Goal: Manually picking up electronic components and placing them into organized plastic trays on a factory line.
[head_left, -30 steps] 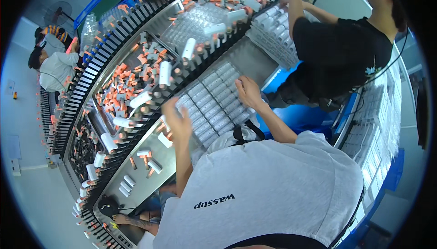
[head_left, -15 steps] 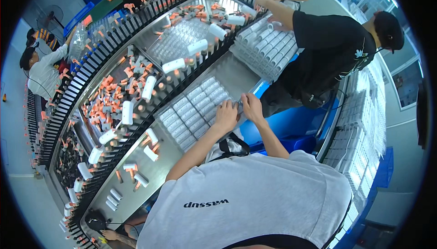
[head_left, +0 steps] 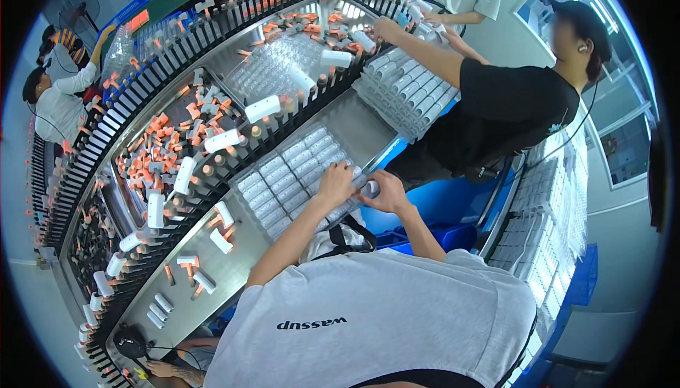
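Between my two hands is a short white cylindrical piece (head_left: 370, 189) with a greyish round end; its exact kind is hard to make out. My right hand (head_left: 389, 195) grips it by that end, thumb and fingers curled round. The fingers of my left hand (head_left: 335, 186) close on its other side, partly hiding it. Directly beneath and beside my left hand lies a clear plastic tray (head_left: 249, 205) filled with rows of white casings (head_left: 301, 155).
A curved conveyor with black pegs (head_left: 234, 168) carries white handles past metal bins of orange and grey parts (head_left: 166, 140). Loose white pieces (head_left: 221, 240) lie on the steel table (head_left: 234, 264). To the right, a co-worker in black (head_left: 517, 104) works over stacked trays (head_left: 407, 87).
My hands have come closer together, and a white cylindrical piece now shows between them. My right hand's fingers have curled round it. The conveyor's white handles have shifted, and the co-worker has turned.
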The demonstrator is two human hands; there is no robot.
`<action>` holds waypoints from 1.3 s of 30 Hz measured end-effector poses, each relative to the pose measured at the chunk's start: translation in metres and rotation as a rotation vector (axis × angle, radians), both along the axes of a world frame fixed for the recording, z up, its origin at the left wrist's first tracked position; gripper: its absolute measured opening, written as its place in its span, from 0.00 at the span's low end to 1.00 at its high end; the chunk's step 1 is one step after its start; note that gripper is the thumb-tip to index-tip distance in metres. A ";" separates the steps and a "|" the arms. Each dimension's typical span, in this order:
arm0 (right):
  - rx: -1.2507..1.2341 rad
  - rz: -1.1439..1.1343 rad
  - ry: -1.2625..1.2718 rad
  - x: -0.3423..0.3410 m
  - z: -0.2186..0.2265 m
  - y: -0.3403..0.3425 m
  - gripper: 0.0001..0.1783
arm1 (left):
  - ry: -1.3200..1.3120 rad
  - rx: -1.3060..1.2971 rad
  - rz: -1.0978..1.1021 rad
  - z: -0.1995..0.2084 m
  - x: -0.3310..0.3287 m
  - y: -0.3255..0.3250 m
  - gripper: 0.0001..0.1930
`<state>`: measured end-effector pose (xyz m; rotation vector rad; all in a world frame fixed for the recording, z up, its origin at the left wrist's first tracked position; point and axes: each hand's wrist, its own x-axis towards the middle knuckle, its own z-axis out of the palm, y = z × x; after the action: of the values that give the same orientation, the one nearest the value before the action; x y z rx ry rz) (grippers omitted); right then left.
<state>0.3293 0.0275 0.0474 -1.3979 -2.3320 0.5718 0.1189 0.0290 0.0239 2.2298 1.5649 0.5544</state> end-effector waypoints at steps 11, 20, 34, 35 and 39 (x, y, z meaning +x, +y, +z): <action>-0.103 -0.246 -0.162 -0.028 0.010 -0.027 0.33 | 0.126 -0.052 0.127 0.004 0.008 -0.004 0.30; 0.059 -0.338 -0.182 -0.034 -0.019 -0.042 0.36 | 0.018 0.102 0.088 -0.007 0.006 -0.012 0.29; -0.005 -0.324 -0.146 -0.035 -0.015 -0.049 0.37 | 0.093 0.058 -0.020 -0.004 0.006 -0.010 0.22; -0.009 -0.319 -0.151 -0.035 -0.015 -0.048 0.37 | 0.089 0.052 -0.015 -0.003 0.003 -0.011 0.22; 0.045 -0.331 -0.149 -0.037 -0.007 -0.050 0.36 | 0.000 0.025 0.051 0.016 -0.009 -0.020 0.26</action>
<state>0.2920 -0.0226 0.0404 -1.8088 -2.1370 0.3267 0.1104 0.0086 0.0403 2.2137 1.6273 0.5920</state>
